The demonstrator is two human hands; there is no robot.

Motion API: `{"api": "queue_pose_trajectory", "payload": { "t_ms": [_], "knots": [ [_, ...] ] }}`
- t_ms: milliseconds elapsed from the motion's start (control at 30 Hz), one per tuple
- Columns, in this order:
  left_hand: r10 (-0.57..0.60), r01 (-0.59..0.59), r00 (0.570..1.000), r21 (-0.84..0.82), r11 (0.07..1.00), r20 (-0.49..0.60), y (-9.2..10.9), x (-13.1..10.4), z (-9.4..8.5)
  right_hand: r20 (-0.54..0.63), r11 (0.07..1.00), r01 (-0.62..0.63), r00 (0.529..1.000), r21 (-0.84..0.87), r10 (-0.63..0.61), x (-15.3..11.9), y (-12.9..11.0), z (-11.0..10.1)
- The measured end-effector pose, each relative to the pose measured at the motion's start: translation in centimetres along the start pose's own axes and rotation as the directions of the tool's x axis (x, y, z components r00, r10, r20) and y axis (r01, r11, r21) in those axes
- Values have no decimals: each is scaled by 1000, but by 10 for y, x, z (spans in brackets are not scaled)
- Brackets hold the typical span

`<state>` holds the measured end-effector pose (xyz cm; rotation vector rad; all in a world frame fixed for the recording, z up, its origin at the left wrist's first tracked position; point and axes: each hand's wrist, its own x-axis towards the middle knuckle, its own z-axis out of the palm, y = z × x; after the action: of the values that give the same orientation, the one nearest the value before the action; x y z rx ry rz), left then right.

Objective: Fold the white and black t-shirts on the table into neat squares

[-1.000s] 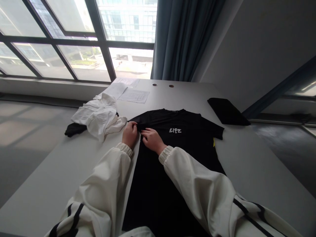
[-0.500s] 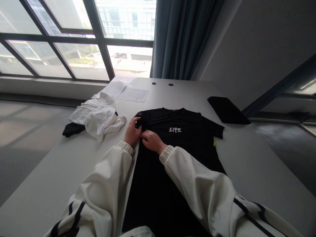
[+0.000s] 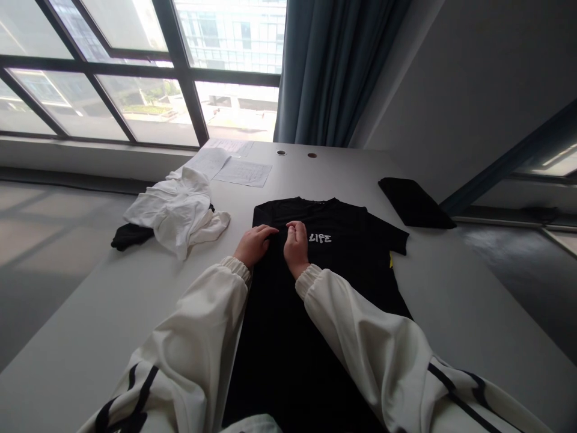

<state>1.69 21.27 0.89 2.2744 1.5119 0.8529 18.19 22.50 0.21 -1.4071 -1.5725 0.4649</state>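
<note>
A black T-shirt (image 3: 315, 349) with white lettering lies spread on the white table, its collar at the far end. On its left shoulder area, my left hand (image 3: 255, 245) rests with fingers stretched out to the right over the folded-in sleeve. Just left of the lettering, my right hand (image 3: 296, 248) has its fingers curled together at the black cloth; the fold between the fingertips is hard to make out. The left sleeve lies turned inward, while the right sleeve (image 3: 390, 233) is spread outward.
Rumpled white clothing (image 3: 175, 207) lies at the left over a black cloth (image 3: 131, 236). Papers (image 3: 243, 171) lie behind it. A folded black cloth (image 3: 415, 202) rests at the right on the table (image 3: 478, 325). A yellow bit (image 3: 391, 260) shows by the shirt's right side.
The left sleeve, which stuck out under my left hand, now lies folded inward. My right hand has moved right and up across the shirt; my left hand has shifted slightly right.
</note>
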Motion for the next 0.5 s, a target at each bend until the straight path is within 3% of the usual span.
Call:
{"api": "queue_pose_trajectory", "payload": {
  "t_ms": [67,133,200,267,333,500],
  "knots": [
    [32,-37,997,55,998,76,2,-1,-1,35,998,-10,999,-54,12,1,0,0],
    [-9,4,997,76,997,73,2,-2,-4,112,994,31,994,-104,-19,1,0,2],
    [-139,141,990,94,986,-27,-2,-4,-10,195,986,114,977,-124,-88,0,-2,4],
    [-289,308,946,134,942,-146,-9,-5,-18,250,974,194,955,-121,-159,-3,-3,6],
    [-365,399,911,190,897,-192,-18,-7,-24,282,963,244,938,-117,-203,-5,-5,7],
    [-367,396,918,294,870,-151,-27,-8,-19,367,939,297,905,-175,-217,-7,-4,9]
  ]
}}
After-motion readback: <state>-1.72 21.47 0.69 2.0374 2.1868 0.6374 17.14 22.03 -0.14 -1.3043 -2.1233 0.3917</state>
